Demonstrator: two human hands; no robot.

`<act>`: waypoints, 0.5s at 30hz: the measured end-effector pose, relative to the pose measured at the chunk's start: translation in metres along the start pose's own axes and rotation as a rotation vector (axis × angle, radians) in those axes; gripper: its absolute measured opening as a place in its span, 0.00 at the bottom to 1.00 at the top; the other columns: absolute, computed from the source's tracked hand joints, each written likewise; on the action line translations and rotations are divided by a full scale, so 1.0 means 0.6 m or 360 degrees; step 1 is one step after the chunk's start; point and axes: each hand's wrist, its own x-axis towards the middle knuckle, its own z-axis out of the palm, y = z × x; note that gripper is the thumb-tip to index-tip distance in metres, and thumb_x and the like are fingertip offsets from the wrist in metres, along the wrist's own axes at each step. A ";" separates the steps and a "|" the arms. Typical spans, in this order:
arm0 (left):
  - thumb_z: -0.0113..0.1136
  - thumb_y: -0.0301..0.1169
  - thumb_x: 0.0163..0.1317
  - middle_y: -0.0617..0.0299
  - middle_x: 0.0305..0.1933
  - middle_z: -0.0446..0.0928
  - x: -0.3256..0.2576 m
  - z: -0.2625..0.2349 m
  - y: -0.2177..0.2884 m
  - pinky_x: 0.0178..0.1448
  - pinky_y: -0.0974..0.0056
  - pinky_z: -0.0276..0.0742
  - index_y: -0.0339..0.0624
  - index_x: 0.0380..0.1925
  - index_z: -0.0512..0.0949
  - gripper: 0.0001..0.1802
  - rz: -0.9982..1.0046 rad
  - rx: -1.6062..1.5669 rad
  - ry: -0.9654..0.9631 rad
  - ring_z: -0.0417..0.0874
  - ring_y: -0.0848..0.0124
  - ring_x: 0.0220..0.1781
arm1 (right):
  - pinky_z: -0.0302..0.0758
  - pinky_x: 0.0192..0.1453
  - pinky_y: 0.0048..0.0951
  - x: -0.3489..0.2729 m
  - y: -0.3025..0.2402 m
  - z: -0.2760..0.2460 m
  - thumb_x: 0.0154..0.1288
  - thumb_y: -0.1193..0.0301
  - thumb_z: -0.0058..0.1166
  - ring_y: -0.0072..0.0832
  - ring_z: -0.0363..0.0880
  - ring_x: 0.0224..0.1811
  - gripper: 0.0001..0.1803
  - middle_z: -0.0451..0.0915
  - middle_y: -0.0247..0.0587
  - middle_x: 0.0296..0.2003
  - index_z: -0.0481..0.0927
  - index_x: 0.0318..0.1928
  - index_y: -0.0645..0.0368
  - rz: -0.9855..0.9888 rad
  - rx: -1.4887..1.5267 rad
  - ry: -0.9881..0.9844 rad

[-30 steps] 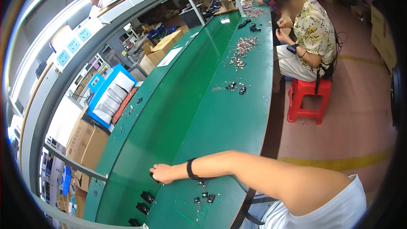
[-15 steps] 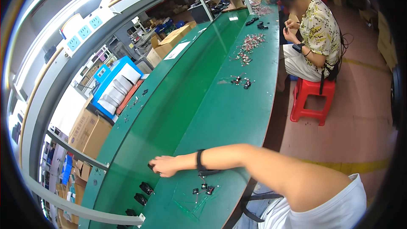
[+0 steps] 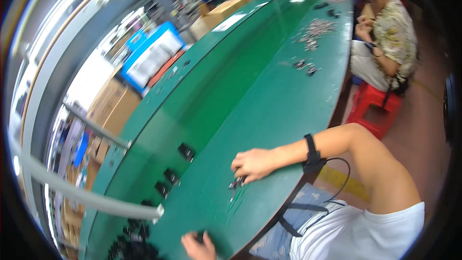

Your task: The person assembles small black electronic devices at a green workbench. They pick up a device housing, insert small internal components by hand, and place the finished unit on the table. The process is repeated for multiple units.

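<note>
My right hand [image 3: 256,164] reaches over the green bench, its fingers curled down onto a small cluster of black parts with thin wires [image 3: 237,183]. The fingertips partly hide the cluster, and motion blurs it. At the lower edge my left hand [image 3: 198,247] has thumb and fingers around a small dark part [image 3: 200,237], too blurred to name. A black blocky part [image 3: 186,152] lies alone on the bright green belt. Closer to me along the belt lie two similar black parts [image 3: 171,176].
A heap of black parts [image 3: 132,245] lies at the lower left beside a grey metal bar [image 3: 110,202]. Piles of small wired parts [image 3: 317,29] lie farther along the bench [image 3: 284,110]. A person [image 3: 392,33] sits on a red stool [image 3: 373,110] at the far right.
My right hand has drawn back from the belt to the wired parts on the bench. A black part now lies on the belt. My left hand has come into view, and the view has shifted.
</note>
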 end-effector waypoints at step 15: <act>0.71 0.26 0.51 0.50 0.51 0.76 0.138 0.135 0.073 0.60 0.56 0.75 0.39 0.40 0.79 0.16 0.0005 -0.0638 -0.0001 0.79 0.53 0.53 | 0.80 0.36 0.32 0.091 0.023 0.018 0.57 0.69 0.65 0.27 0.83 0.28 0.09 0.84 0.38 0.27 0.82 0.37 0.58 0.0413 0.0820 0.0167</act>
